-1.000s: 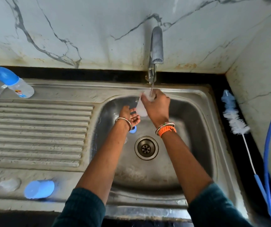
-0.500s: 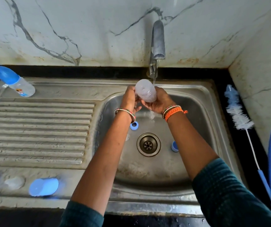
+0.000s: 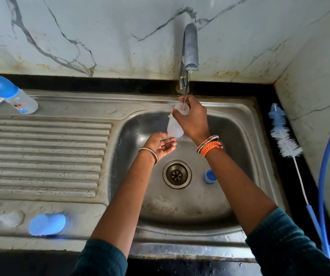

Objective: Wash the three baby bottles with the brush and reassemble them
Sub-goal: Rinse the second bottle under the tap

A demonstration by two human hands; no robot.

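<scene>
Bottle gripped by right hand under tap, left hand open, labels unreadable

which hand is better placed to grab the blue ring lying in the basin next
Left, probably. The left hand is open and holds nothing, cupped under the bottle. The right hand grips that bottle under the tap, though the blue ring lies on the right arm's side of the drain.

No words, brand names or numbers can be read anywhere. The capped bottle lying at ten o'clock on the drainboard carries a small red, blue and orange print, too blurred to make out as text.
</scene>
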